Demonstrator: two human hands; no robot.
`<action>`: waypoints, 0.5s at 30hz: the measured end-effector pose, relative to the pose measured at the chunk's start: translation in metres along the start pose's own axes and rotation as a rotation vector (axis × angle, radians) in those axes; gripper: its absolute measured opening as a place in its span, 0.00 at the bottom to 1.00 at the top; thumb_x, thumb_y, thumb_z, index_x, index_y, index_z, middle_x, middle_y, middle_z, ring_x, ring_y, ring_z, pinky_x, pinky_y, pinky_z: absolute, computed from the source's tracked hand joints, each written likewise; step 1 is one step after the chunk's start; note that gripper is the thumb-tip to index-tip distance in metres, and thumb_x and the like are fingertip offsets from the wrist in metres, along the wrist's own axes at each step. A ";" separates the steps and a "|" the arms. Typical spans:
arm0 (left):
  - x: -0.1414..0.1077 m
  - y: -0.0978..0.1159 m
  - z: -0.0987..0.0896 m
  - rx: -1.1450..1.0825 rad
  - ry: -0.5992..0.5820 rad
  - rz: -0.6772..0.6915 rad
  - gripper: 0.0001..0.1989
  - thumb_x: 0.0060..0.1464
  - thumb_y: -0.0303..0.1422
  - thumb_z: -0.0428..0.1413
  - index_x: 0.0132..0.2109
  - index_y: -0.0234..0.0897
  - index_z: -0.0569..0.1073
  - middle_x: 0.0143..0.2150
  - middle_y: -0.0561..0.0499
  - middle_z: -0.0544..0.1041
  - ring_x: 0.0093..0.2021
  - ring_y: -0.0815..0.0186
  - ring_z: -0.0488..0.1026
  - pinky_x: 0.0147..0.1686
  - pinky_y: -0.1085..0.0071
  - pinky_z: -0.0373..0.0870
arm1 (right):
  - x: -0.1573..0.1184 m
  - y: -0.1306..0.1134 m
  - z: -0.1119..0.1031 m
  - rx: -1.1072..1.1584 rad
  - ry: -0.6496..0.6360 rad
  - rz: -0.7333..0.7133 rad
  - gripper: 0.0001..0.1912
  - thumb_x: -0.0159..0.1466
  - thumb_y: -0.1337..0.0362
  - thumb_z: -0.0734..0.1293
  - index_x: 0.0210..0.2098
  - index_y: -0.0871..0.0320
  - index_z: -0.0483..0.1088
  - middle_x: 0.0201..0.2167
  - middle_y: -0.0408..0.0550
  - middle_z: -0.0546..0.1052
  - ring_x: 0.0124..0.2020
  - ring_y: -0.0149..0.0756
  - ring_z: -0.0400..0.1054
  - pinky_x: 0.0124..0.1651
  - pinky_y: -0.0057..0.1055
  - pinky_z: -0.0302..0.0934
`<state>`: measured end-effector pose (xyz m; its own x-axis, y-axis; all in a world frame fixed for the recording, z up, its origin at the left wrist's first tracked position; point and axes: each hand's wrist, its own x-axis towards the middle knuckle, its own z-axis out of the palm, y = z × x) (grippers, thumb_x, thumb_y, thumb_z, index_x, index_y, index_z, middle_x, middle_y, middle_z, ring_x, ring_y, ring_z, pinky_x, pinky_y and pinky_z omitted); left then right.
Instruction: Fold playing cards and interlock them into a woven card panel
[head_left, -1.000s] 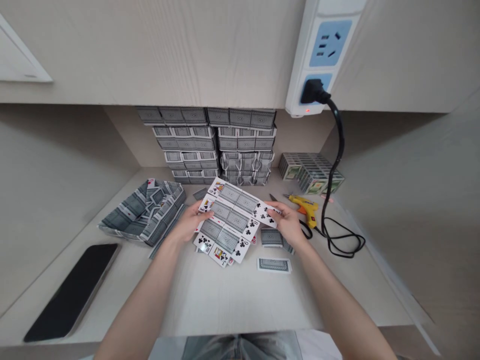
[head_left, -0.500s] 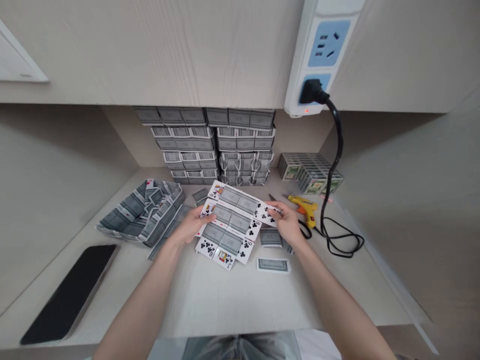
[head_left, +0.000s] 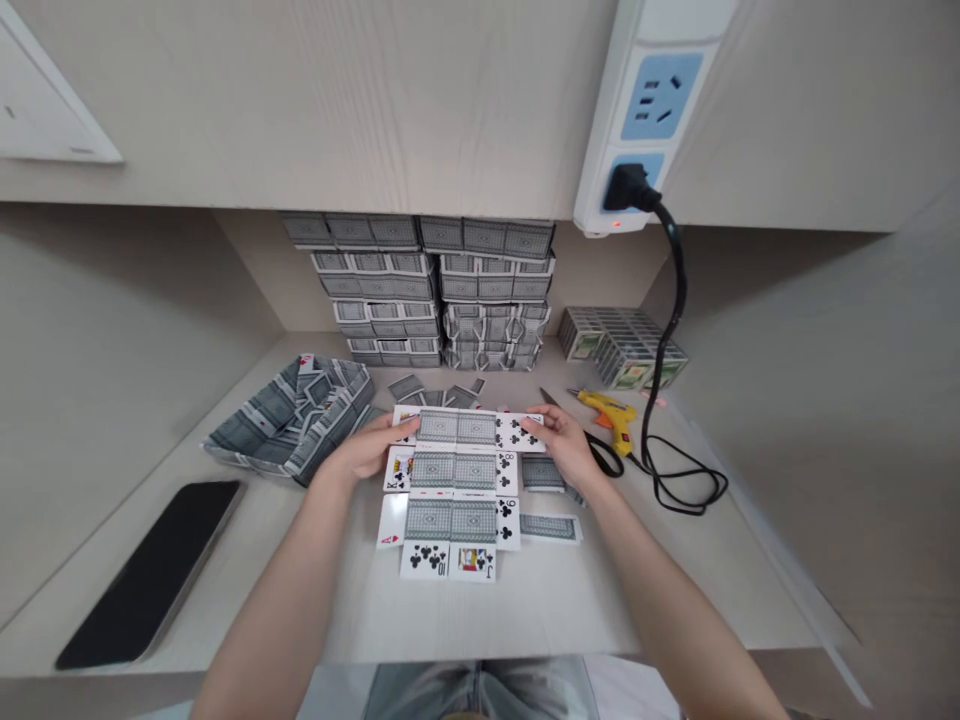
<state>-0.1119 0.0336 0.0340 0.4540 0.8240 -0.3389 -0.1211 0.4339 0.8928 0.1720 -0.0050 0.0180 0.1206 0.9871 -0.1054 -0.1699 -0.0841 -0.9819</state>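
Observation:
A panel of joined playing cards (head_left: 454, 470) lies level before me, grey-green backs in its middle and card faces along the sides and lower edge. At its upper left corner, my left hand (head_left: 369, 445) pinches the card edge between thumb and fingers. My right hand (head_left: 562, 440) grips the upper right corner, thumb on top of the club card. Right of the panel lie a stack of cards (head_left: 542, 473) and a narrow card pile (head_left: 551, 527), partly covered. Loose cards (head_left: 431, 395) are scattered just beyond the panel. Whether the panel rests fully on the table cannot be told.
A card-built tray (head_left: 259, 465) with cards inside stands left, near a black phone-like slab (head_left: 150, 575). Card boxes (head_left: 435, 290) are stacked behind. At right are a yellow glue gun (head_left: 611, 415), scissors (head_left: 600, 455), boxed decks (head_left: 622, 345) and a black cable (head_left: 679, 290) from a power strip (head_left: 652, 110).
The card panel has turned from a slant to nearly square with the table edge and come lower. Both hands still hold its upper corners. Loose cards behind it now show.

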 end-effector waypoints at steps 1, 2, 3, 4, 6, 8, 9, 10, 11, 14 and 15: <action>0.002 -0.001 0.003 0.015 0.018 -0.003 0.18 0.37 0.36 0.64 0.36 0.32 0.74 0.31 0.46 0.78 0.30 0.62 0.75 0.33 0.68 0.71 | 0.000 0.001 0.000 -0.028 -0.011 0.030 0.21 0.43 0.55 0.72 0.33 0.58 0.68 0.23 0.43 0.72 0.20 0.28 0.62 0.21 0.24 0.53; 0.004 -0.002 0.006 0.027 0.039 -0.004 0.17 0.37 0.34 0.64 0.37 0.32 0.74 0.31 0.46 0.78 0.30 0.62 0.75 0.34 0.68 0.71 | 0.000 0.001 0.000 -0.060 -0.034 0.053 0.20 0.44 0.54 0.72 0.31 0.59 0.69 0.21 0.42 0.71 0.18 0.26 0.60 0.19 0.23 0.50; 0.006 -0.003 0.009 0.033 0.064 0.002 0.17 0.37 0.33 0.64 0.37 0.32 0.73 0.31 0.47 0.78 0.30 0.63 0.75 0.34 0.68 0.71 | 0.000 0.002 -0.001 -0.090 -0.066 0.067 0.19 0.45 0.53 0.71 0.29 0.60 0.69 0.18 0.41 0.69 0.16 0.24 0.56 0.18 0.23 0.47; 0.007 -0.003 0.010 0.033 0.089 0.012 0.17 0.36 0.33 0.64 0.37 0.32 0.73 0.30 0.47 0.78 0.30 0.63 0.75 0.33 0.68 0.71 | 0.000 0.002 -0.002 -0.117 -0.106 0.070 0.18 0.46 0.52 0.70 0.27 0.61 0.69 0.16 0.40 0.68 0.14 0.23 0.53 0.17 0.23 0.44; 0.008 -0.004 0.012 0.025 0.124 0.032 0.17 0.35 0.32 0.65 0.36 0.31 0.73 0.30 0.47 0.78 0.29 0.63 0.75 0.32 0.68 0.71 | 0.001 0.002 -0.005 -0.144 -0.182 0.053 0.17 0.47 0.52 0.69 0.24 0.62 0.69 0.15 0.41 0.69 0.13 0.21 0.48 0.16 0.23 0.39; 0.008 -0.004 0.013 0.025 0.143 0.045 0.18 0.34 0.33 0.65 0.35 0.31 0.72 0.29 0.47 0.78 0.29 0.63 0.74 0.31 0.68 0.71 | 0.001 0.002 -0.006 -0.143 -0.210 0.036 0.17 0.48 0.52 0.69 0.24 0.62 0.69 0.19 0.45 0.73 0.12 0.20 0.47 0.16 0.24 0.37; 0.008 -0.004 0.013 0.029 0.150 0.048 0.18 0.34 0.33 0.65 0.35 0.31 0.72 0.29 0.47 0.78 0.28 0.63 0.74 0.31 0.68 0.71 | 0.002 0.003 -0.006 -0.136 -0.206 0.031 0.17 0.47 0.53 0.69 0.24 0.62 0.70 0.21 0.46 0.74 0.12 0.20 0.47 0.16 0.25 0.36; 0.008 -0.004 0.014 0.037 0.157 0.053 0.18 0.33 0.33 0.65 0.35 0.30 0.72 0.28 0.47 0.78 0.28 0.63 0.74 0.30 0.68 0.71 | 0.002 0.003 -0.007 -0.126 -0.201 0.031 0.17 0.47 0.53 0.69 0.24 0.62 0.70 0.22 0.47 0.75 0.12 0.20 0.47 0.15 0.25 0.36; 0.008 -0.004 0.015 0.046 0.165 0.059 0.19 0.32 0.34 0.65 0.34 0.30 0.72 0.28 0.48 0.77 0.28 0.63 0.74 0.29 0.68 0.71 | 0.002 0.004 -0.007 -0.118 -0.195 0.034 0.17 0.47 0.53 0.70 0.24 0.62 0.70 0.22 0.48 0.75 0.12 0.20 0.47 0.15 0.25 0.36; 0.008 -0.005 0.018 0.070 0.186 0.082 0.19 0.31 0.35 0.66 0.32 0.30 0.72 0.27 0.48 0.77 0.26 0.63 0.73 0.28 0.69 0.70 | 0.004 0.007 -0.008 -0.106 -0.196 0.042 0.16 0.47 0.54 0.70 0.23 0.62 0.69 0.21 0.48 0.75 0.11 0.20 0.46 0.15 0.25 0.35; 0.008 -0.005 0.019 0.075 0.188 0.088 0.19 0.31 0.36 0.66 0.32 0.30 0.72 0.26 0.49 0.77 0.26 0.63 0.73 0.27 0.69 0.69 | 0.005 0.008 -0.008 -0.102 -0.199 0.042 0.16 0.47 0.54 0.70 0.23 0.62 0.69 0.20 0.47 0.74 0.11 0.20 0.46 0.15 0.25 0.34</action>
<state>-0.0909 0.0306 0.0324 0.2712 0.9139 -0.3022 -0.0839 0.3352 0.9384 0.1789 -0.0023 0.0087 -0.0819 0.9889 -0.1238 -0.0692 -0.1295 -0.9892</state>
